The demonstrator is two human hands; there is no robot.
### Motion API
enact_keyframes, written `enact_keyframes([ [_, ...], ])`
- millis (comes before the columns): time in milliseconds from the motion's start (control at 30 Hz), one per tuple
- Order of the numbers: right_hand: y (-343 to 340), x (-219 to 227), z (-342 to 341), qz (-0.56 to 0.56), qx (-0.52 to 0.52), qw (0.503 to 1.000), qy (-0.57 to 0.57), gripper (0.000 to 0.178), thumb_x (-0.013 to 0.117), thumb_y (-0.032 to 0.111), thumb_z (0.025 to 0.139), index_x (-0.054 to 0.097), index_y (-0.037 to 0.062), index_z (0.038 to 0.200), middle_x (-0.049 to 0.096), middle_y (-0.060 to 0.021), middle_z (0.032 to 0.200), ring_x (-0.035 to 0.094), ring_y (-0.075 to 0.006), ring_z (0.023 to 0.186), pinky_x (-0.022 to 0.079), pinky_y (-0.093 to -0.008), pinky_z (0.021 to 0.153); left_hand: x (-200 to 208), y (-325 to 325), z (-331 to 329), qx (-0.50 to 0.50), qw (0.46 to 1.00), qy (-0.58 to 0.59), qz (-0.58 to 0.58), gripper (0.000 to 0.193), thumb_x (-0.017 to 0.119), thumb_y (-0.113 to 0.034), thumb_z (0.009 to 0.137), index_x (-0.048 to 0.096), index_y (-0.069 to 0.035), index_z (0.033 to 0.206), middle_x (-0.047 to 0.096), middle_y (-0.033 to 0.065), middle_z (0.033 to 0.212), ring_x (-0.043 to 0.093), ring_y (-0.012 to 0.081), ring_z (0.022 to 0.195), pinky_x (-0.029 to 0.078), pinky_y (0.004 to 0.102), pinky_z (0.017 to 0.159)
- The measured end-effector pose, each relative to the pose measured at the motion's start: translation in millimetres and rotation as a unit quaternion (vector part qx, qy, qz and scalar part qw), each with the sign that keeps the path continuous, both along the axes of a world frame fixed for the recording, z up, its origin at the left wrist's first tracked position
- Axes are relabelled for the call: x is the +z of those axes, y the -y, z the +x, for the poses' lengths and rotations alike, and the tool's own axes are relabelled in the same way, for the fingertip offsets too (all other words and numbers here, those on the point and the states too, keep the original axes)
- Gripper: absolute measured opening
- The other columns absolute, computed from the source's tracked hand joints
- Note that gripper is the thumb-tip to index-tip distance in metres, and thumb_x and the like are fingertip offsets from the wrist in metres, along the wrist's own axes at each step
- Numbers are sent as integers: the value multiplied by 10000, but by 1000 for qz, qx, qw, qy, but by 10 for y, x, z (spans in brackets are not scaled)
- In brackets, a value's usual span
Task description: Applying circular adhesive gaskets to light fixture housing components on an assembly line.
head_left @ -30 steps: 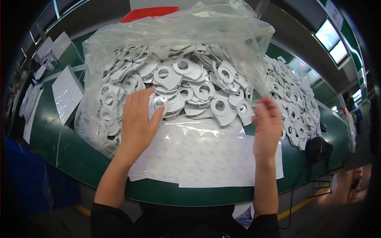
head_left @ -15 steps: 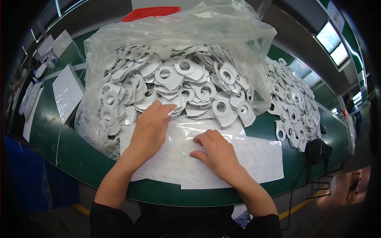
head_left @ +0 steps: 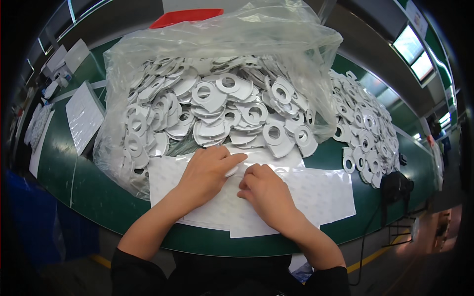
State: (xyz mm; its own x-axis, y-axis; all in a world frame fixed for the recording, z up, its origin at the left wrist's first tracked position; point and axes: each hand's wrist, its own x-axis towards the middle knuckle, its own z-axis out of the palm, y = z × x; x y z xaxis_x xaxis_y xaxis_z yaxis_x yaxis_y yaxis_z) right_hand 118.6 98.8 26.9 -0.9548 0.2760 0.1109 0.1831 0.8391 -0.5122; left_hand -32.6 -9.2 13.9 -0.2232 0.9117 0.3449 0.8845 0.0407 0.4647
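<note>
Far left a stack of white sheets on the green table, then clear plastic bag full of white ring-shaped parts. Left hand palm down, fingers together, pinching one white ring part on the dotted adhesive sheet. Right hand curled alongside, fingertips pressing at same spot. Likely sticking/peeling step; next needs firm press. Loose parts pile right

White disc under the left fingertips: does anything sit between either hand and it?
Nothing visible does. The left hand presses its fingertips on the white disc, which lies on the white sheets. The right hand rests beside it on the same sheets. The plastic bag of discs lies behind, clear of both.
</note>
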Motion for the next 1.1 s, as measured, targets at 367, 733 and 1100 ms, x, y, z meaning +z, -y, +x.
enact_keyframes([
  [367,194,-15,57,216,97,971,-38,105,579,69,665,557,66,768,526,-40,725,521,-202,716,446,-306,579,32,-9,-2,36,997,59,-32,432,690,-94,730,574,-118,1146,561,89,881,532,286,883,401,380,761],
  [733,33,243,33,-204,187,896,-348,334,730,-54,647,652,34,960,667,-56,813,563,-199,672,447,-290,618,82,-10,49,61,997,43,-16,517,683,-131,772,481,-72,1245,564,102,941,534,270,896,403,366,802],
  [1100,-209,65,-8,-600,-85,751,-262,196,608,14,871,449,34,983,590,-70,907,565,-99,777,469,-229,657,-33,-66,238,-47,496,865,-52,636,210,-603,950,497,-78,1165,575,100,1054,582,208,917,514,348,720],
])
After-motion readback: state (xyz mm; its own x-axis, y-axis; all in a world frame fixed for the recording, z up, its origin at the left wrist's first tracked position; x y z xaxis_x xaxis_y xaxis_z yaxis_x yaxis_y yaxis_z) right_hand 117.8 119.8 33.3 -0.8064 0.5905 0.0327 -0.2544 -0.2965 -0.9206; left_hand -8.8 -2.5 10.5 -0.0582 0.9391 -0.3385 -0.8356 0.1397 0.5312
